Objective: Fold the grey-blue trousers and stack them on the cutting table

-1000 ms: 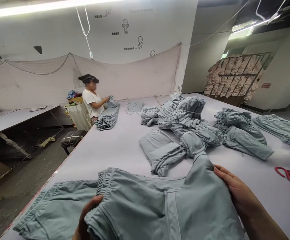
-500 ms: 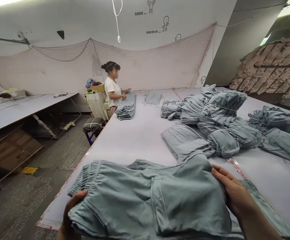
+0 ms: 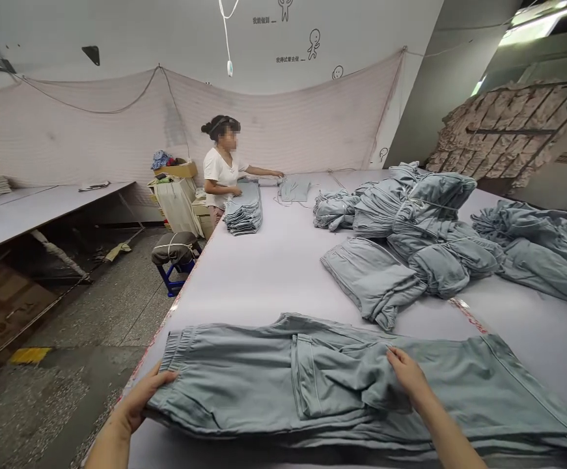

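Note:
Grey-green trousers with an elastic waistband and a side pocket lie lengthwise on the near part of the table, over other layers of the same cloth. My left hand grips the waistband end at the left, thumb on top and fingers hidden underneath. Further right, my right hand pinches a bunched fold of the trouser leg just past the pocket. The legs stretch on to the right, toward the picture's lower right corner.
A folded grey garment stack lies just beyond, with tied garment bundles behind it. Across the table, a co-worker stands by a neat garment stack. A padded stool stands left of the table.
The trousers have come down from a raised, folded-up hold and now lie flatter, legs extended right. My right hand has moved left and grips the leg cloth. The co-worker's arm now reaches out.

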Available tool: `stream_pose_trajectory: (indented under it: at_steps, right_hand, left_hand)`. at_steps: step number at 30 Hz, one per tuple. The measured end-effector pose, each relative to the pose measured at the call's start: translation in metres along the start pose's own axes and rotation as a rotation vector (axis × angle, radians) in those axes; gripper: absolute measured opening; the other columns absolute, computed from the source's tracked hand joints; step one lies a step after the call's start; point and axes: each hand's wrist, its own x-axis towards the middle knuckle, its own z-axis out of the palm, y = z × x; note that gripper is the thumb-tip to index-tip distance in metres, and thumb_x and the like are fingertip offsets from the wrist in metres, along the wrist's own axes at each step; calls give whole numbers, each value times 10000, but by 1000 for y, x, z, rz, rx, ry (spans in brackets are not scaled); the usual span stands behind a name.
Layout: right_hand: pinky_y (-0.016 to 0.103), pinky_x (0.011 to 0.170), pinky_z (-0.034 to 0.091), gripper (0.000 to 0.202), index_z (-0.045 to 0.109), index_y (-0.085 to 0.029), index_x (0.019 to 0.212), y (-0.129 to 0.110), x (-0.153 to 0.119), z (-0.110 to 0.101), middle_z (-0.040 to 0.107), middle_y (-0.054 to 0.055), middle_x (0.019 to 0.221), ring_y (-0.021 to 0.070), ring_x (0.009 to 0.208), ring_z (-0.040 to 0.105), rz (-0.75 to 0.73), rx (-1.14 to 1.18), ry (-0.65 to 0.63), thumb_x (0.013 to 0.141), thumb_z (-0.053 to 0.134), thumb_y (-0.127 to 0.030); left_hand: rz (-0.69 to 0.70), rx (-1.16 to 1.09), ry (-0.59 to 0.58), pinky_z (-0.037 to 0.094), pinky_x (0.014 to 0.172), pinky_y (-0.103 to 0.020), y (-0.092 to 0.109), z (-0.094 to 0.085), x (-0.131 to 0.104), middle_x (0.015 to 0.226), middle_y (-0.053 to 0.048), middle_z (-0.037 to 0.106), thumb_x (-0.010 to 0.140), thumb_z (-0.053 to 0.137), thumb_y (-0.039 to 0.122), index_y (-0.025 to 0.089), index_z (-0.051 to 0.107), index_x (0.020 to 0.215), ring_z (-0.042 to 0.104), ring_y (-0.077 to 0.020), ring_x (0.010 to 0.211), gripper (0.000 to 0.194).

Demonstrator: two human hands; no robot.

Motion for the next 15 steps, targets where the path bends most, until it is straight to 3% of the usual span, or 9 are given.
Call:
stream_pose_trajectory:
  at_steps: [5,10,13,15]
  right_hand:
    - [344,864,489,564,681,-169,966,0,2,6,719,124,1056,285,1012,642,7,-35,-50,629,404,-527]
    - [333,893,471,528,672,-177,969,-6,8,10,716,108,1061,274,1026,634,-9,-22,-90,654,404,-506]
    - [342,899,469,502,663,-175,962,2,5,6,708,125,1079,278,1025,634,59,-82,-82,671,420,-503]
    - [346,894,477,532,657,-162,981,13,-3,4,700,147,1092,285,1033,636,127,-97,-103,671,465,-549]
  left_hand:
    - [19,90,4,559,754,-315,12,-21,5,1004,-50,748,603,712,325,188,555,1179,696,-244,902,613]
    - [3,278,69,584,784,-365,13,-25,22,990,-63,754,563,705,421,213,601,1048,685,-290,964,537]
    - [125,438,71,565,872,-419,14,-27,35,979,-62,755,568,677,443,240,634,968,661,-316,1023,451]
    - [240,600,141,546,902,-453,14,-30,43,977,-78,750,574,649,421,241,639,988,645,-332,1049,451]
